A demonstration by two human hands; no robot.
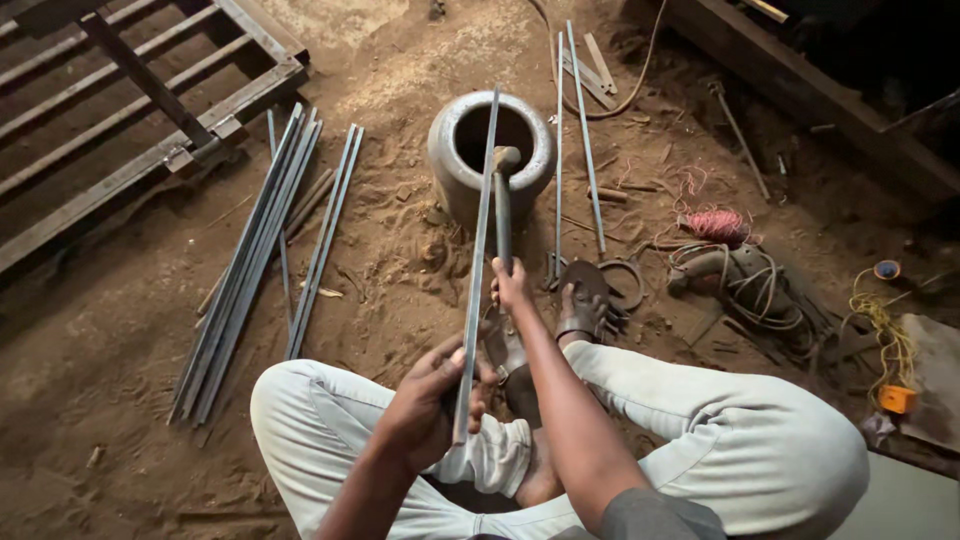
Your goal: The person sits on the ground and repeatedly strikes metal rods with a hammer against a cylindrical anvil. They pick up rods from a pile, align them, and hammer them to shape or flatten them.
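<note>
Steel strip (pixel 478 250) clenched in left hand (pixel 425 405) — right hand (pixel 512 288) (arm outstretched) grips a hammer (pixel 503 205).

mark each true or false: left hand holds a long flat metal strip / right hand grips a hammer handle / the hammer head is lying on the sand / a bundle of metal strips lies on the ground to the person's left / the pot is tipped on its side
1. The left hand holds a long flat metal strip. True.
2. The right hand grips the hammer by its handle. True.
3. The hammer head is lying on the sand. False: it sits at the rim of the grey pot.
4. A bundle of metal strips lies on the ground to the person's left. True.
5. The pot is tipped on its side. False: it stands upright, mouth open upward.
</note>
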